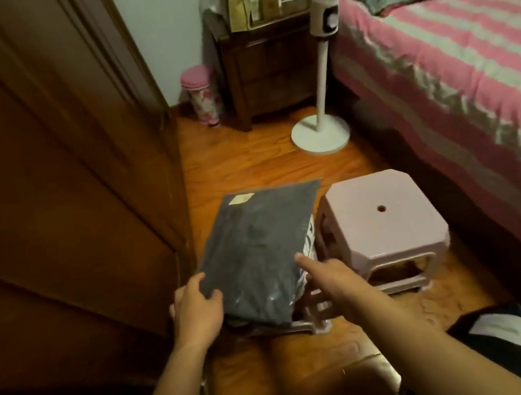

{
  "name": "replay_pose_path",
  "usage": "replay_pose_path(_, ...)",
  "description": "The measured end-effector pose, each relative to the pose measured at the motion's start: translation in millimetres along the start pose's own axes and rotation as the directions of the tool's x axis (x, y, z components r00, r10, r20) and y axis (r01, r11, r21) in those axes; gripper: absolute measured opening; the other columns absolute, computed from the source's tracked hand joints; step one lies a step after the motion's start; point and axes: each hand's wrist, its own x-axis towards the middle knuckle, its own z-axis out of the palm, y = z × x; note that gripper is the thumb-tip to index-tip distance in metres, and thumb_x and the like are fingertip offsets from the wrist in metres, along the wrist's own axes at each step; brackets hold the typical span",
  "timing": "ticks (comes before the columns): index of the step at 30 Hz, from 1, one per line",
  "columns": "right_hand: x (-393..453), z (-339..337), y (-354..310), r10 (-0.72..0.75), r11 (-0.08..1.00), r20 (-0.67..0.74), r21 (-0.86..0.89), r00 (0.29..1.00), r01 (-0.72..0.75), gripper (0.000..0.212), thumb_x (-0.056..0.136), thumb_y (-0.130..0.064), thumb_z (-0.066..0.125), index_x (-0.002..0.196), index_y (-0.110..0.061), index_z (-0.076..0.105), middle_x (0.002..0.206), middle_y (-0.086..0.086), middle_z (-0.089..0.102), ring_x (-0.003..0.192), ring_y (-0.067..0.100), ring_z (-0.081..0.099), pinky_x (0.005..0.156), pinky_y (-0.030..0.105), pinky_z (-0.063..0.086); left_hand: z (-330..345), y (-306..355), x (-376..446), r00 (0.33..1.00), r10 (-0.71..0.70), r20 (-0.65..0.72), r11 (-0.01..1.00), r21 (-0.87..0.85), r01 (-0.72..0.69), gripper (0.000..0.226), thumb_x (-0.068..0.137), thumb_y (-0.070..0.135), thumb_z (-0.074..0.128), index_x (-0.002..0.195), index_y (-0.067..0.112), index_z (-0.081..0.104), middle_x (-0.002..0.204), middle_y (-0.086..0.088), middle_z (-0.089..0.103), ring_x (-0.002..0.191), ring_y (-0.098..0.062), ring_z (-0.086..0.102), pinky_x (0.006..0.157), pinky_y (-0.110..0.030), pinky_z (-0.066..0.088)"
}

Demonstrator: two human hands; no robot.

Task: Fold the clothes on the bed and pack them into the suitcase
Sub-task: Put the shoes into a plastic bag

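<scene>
A dark grey folded garment in a clear plastic bag point(259, 247) lies flat on a pink stool whose feet show beneath it. My left hand point(196, 310) grips the bag's near left corner, thumb on top. My right hand point(325, 275) reaches from the right, its index finger touching the bag's right edge. The bed point(455, 69) with a pink-and-white striped cover runs along the right. A dark object with a white label point(520, 338) sits at the lower right; I cannot tell what it is. No suitcase is clearly visible.
A second pink stool point(387, 226) stands right of the bag. A wooden wardrobe point(51, 193) fills the left. A white standing fan point(321, 95), a dark nightstand point(268, 69) and a pink bin point(201, 95) stand at the back on the wooden floor.
</scene>
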Motion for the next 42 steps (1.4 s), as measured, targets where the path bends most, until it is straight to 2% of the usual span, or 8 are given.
replay_pose_path(4, -10.6, 22.6, 17.2, -0.101, 0.994, 0.074, 0.034, 0.992, 0.099, 0.033, 0.092, -0.033, 0.069, 0.096, 0.0, 0.069, 0.089, 0.013, 0.076, 0.082, 0.029, 0.074, 0.08, 0.053, 0.061, 4.2, -18.6, -15.6, 0.987, 0.083, 0.141, 0.98, -0.191, -0.055, 0.056, 0.098, -0.001, 0.047, 0.138, 0.038, 0.056, 0.15, 0.005, 0.043, 0.099, -0.003, 0.056, 0.061, -0.009, 0.05)
replay_pose_path(8, -22.3, 17.1, -15.9, -0.237, 0.916, -0.08, 0.314, 0.968, 0.25, 0.028, 0.094, -0.022, 0.06, 0.104, 0.004, 0.065, 0.106, 0.025, 0.07, 0.099, 0.034, 0.069, 0.091, 0.052, 0.056, -7.9, -22.9, -33.2, 0.923, 0.379, 0.075, 0.912, -0.201, -0.358, 0.068, 0.09, 0.01, 0.057, 0.131, 0.062, 0.044, 0.151, 0.021, 0.032, 0.145, -0.006, 0.029, 0.12, -0.037, 0.033)
replay_pose_path(12, -52.5, -24.1, -51.9, -0.291, 0.586, -0.051, 0.78, 0.955, 0.22, 0.027, 0.097, -0.013, 0.055, 0.115, 0.002, 0.067, 0.11, 0.024, 0.072, 0.097, 0.03, 0.07, 0.086, 0.041, 0.058, -7.4, -2.1, -50.0, 0.747, 0.663, 0.039, 0.748, 0.002, -0.664, 0.078, 0.085, 0.07, 0.055, 0.155, 0.047, 0.029, 0.159, 0.021, 0.026, 0.149, -0.005, 0.022, 0.119, -0.034, 0.021)
replay_pose_path(16, -89.0, -96.1, -59.2, -0.342, 0.37, -0.227, 0.859, 0.912, 0.353, 0.01, 0.079, 0.001, 0.055, 0.079, 0.004, 0.064, 0.072, 0.014, 0.066, 0.063, 0.021, 0.069, 0.057, 0.03, 0.06, 12.9, 58.1, -54.7, 0.611, 0.77, -0.184, 0.632, 0.086, -0.77, 0.05, 0.085, 0.015, 0.071, 0.133, 0.023, 0.063, 0.13, 0.004, 0.06, 0.125, -0.02, 0.055, 0.106, -0.032, 0.045)
replay_pose_path(23, -180.0, -258.4, 29.9, 0.021, 0.277, -0.545, 0.809, 0.838, 0.519, 0.009, 0.059, -0.005, 0.064, 0.068, -0.005, 0.066, 0.078, 0.006, 0.068, 0.057, 0.018, 0.066, 0.044, 0.023, 0.054, 21.0, 207.4, -121.3, 0.531, 0.836, -0.137, 0.341, -0.627, -0.7, 0.032, 0.086, -0.001, 0.074, 0.096, 0.03, 0.07, 0.087, 0.018, 0.073, 0.088, -0.002, 0.068, 0.085, -0.02, 0.053)
replay_pose_path(31, -240.1, -330.4, 178.7, 0.298, 0.542, -0.845, 0.533, 0.444, 0.65, 0.025, 0.091, 0.0, 0.036, 0.08, -0.015, 0.054, 0.068, 0.006, 0.051, 0.054, 0.014, 0.047, 0.05, 0.027, 0.043, 141.7, 299.3, -205.9, 0.276, 0.883, 0.379, 0.465, -0.786, -0.408, 0.015, 0.093, 0.027, 0.072, 0.103, 0.016, 0.075, 0.103, -0.005, 0.077, 0.103, -0.025, 0.072, 0.097, -0.052, 0.055)
replay_pose_path(36, -260.1, -326.0, 238.9, -0.238, 0.954, -0.962, -0.207, 0.13, 0.219, 0.054, 0.083, -0.005, 0.06, 0.134, -0.022, 0.059, 0.116, 0.01, 0.063, 0.102, 0.023, 0.052, 0.086, 0.033, 0.045, 185.2, 298.6, -241.4, 0.164, 0.847, 0.506, 0.527, -0.757, -0.385, 0.012, 0.097, 0.009, 0.065, 0.102, 0.01, 0.076, 0.102, -0.014, 0.076, 0.098, -0.028, 0.073, 0.091, -0.046, 0.057)
replay_pose_path(42, -260.5, -292.8, 226.7, -0.653, 0.73, -0.662, -0.679, 0.367, 0.075, 0.063, 0.091, -0.045, 0.07, 0.147, -0.028, 0.046, 0.14, -0.01, 0.054, 0.135, 0.015, 0.041, 0.113, 0.037, 0.036, 199.0, 290.2, -259.1, 0.009, 0.835, 0.55, 0.477, -0.717, -0.508, 0.01, 0.093, 0.009, 0.07, 0.098, 0.012, 0.079, 0.097, -0.006, 0.078, 0.097, -0.023, 0.074, 0.09, -0.039, 0.058)
